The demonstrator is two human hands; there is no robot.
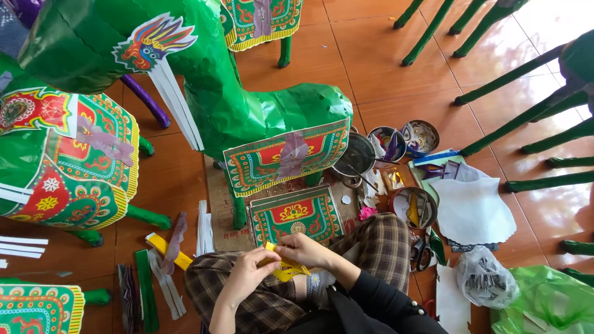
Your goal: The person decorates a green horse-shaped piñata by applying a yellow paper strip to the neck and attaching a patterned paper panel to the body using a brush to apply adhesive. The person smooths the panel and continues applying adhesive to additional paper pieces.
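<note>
A strip of yellow cut paper (pixel 286 267) is held above plaid-trousered knees (pixel 371 247), pinched between the left hand (pixel 247 275) and the right hand (pixel 306 247), both closed on it with fingertips. Being thin and lacy, it could likely be torn if pulled too hard. Just beyond, a stack of printed red-and-green panels (pixel 296 218) lies on the tiled floor (pixel 396 74), beside tins (pixel 413 207) of scraps and scissors (pixel 421 253). Farther off stands a green paper horse (pixel 260 105), which could be toppled by a careless knock.
</note>
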